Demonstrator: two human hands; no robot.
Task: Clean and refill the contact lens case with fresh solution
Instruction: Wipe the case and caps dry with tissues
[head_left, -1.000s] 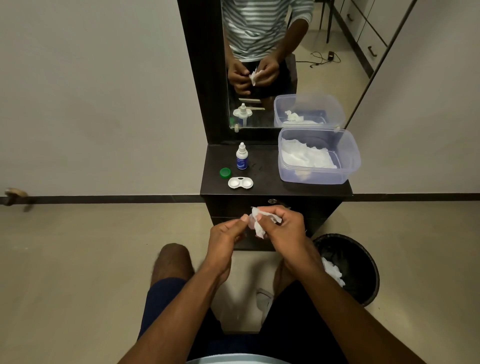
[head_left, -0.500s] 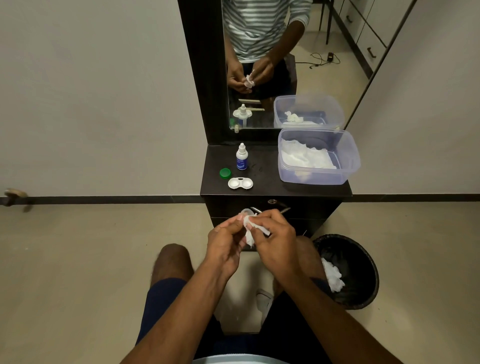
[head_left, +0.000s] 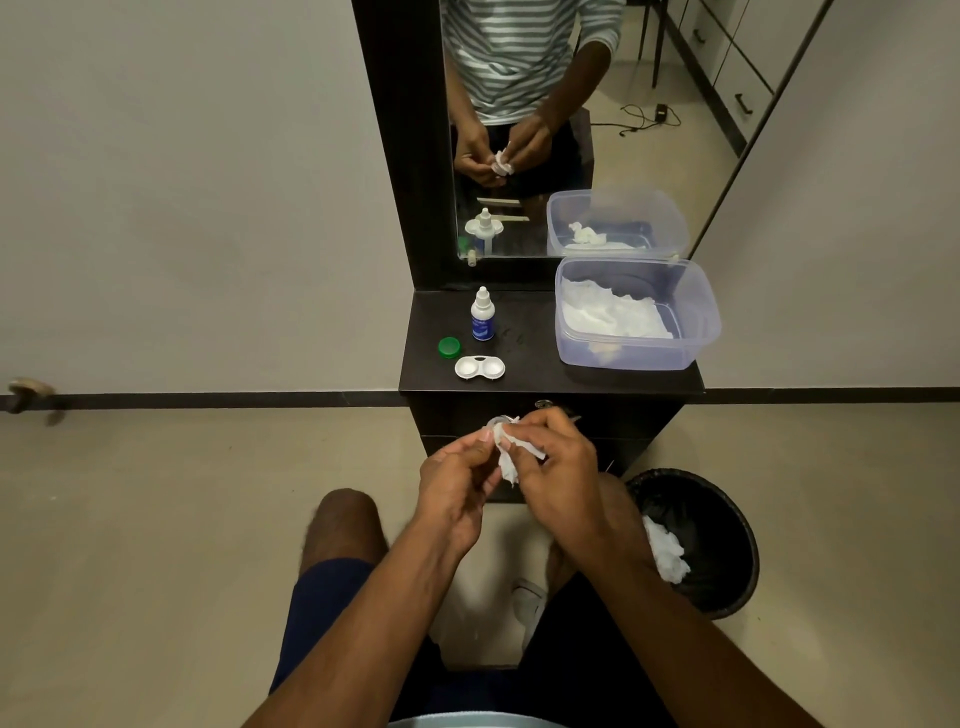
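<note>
The white contact lens case (head_left: 479, 368) lies open on the dark dresser top (head_left: 530, 374), with a green cap (head_left: 449, 347) to its left and the small solution bottle (head_left: 482, 315) standing behind it. In front of the dresser my left hand (head_left: 457, 486) pinches a small white cap (head_left: 497, 422) at its fingertips. My right hand (head_left: 558, 473) holds a crumpled white tissue (head_left: 510, 457) and presses it against that cap. The mirror shows the same two hands working together.
A clear plastic tub (head_left: 636, 353) with white tissues sits on the right of the dresser top. A black waste bin (head_left: 696, 540) with used tissue stands on the floor at my right. My knees are below the hands.
Both hands stayed close together in front of the dresser, shifting slightly left. The right hand turned the tissue over the cap, whose rim now shows above the fingers.
</note>
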